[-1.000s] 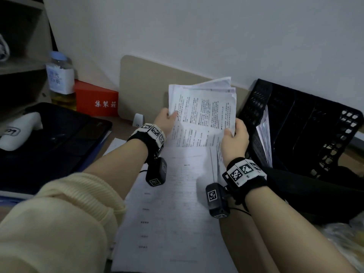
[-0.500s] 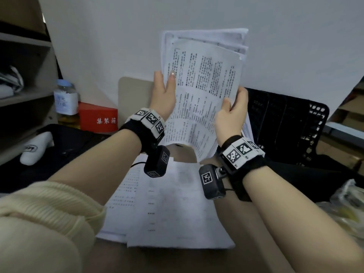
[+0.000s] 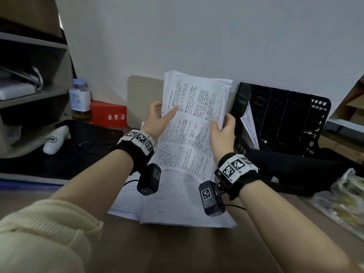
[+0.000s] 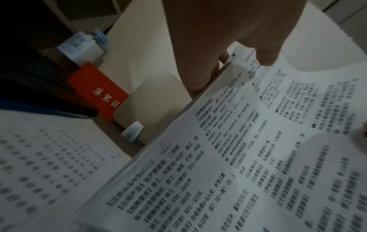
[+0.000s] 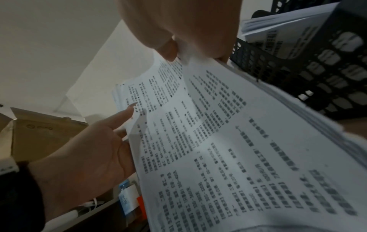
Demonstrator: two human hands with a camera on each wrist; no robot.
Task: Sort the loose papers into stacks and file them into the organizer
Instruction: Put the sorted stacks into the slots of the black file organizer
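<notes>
Sheaf of printed papers (image 3: 194, 123) held upright above the tabletop (image 3: 177, 249), just left of the black mesh organizer (image 3: 283, 119); top edges uneven, bottom edge curling forward. Left hand (image 3: 157, 119) clamped on the sheaf's left edge, thumb lying across the front page, fingers behind; right hand (image 3: 223, 133) pinching the right edge, thumb in front. Inside the organizer, 1 slim batch of filed sheets (image 3: 249, 125) leaning in the leftmost slot; the other slots dark, contents not discernible. Below the hands, a flat spread of loose pages (image 3: 183, 205) on the brown tabletop, overlapping. Further left, a black case (image 3: 78, 148) with a white object (image 3: 56, 139) resting on it, a red box (image 3: 109, 114) with white characters, a labelled bottle (image 3: 80, 99) with a pale blue cap, and shelving (image 3: 33, 95). White wall (image 3: 197, 36) behind, beige panel (image 3: 143, 99) leaning against it. Print too blurred to read in both wrist views. At far right, a crinkled bag (image 3: 346, 196), cut off by the frame.
</notes>
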